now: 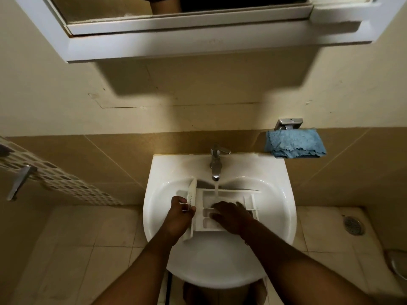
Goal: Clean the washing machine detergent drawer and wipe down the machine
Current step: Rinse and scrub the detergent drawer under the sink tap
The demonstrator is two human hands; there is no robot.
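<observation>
Left hand (179, 214) gripped the front panel of the detergent drawer (229, 195), holding it in the sink (284, 208) under the running tap (215, 164). Right hand (231, 215) lay flat across the compartments, fingers spread, rubbing. Mid-rinse I'd say; next probably needs that blue cloth (294, 144).

A white plastic detergent drawer (222, 208) is held flat inside the white sink (277, 212), front panel at left, tilted up. Several open compartments are seen on top. Tap water (216, 190) is run into the rear compartment, approx. centre.
</observation>
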